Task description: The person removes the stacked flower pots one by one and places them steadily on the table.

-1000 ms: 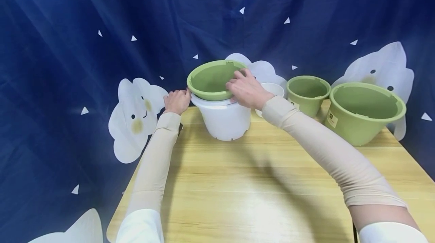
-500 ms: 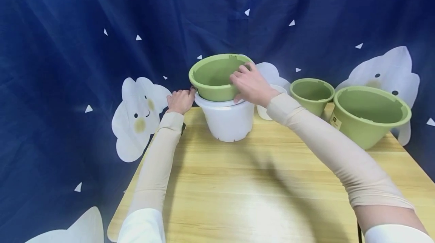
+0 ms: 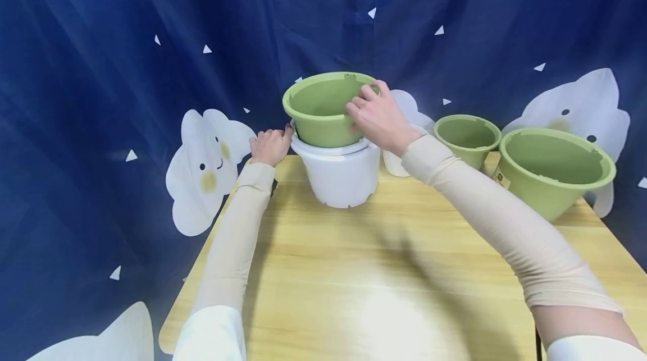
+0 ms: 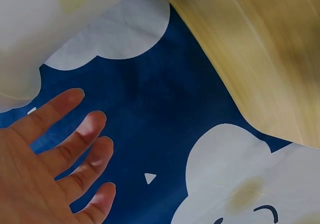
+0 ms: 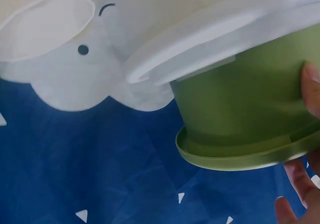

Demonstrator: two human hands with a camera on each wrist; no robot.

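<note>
My right hand point(image 3: 382, 119) pinches the rim of a green plastic flowerpot point(image 3: 323, 131), thumb outside and fingers curled over the edge. The pot's base sits inside the mouth of a white flowerpot point(image 3: 343, 178), which stands upright on the table. In the right wrist view the green pot point(image 5: 235, 102) shows most of its wall out above the white rim point(image 5: 200, 39). My left hand point(image 3: 271, 146) is at the white pot's left rim, thumb side nearest to it. Its four fingers point(image 4: 82, 176) are spread and relaxed in the left wrist view; the thumb is hidden there.
A small white pot point(image 3: 396, 164) stands behind my right wrist, partly covered. To its right are a medium green pot point(image 3: 470, 153) and a large green pot point(image 3: 541, 192). The wooden table point(image 3: 323, 282) meets a blue curtain point(image 3: 202, 1) with cloud prints.
My right hand has raised the green pot, so more of its wall shows above the white pot. My left hand has stayed beside the white rim.
</note>
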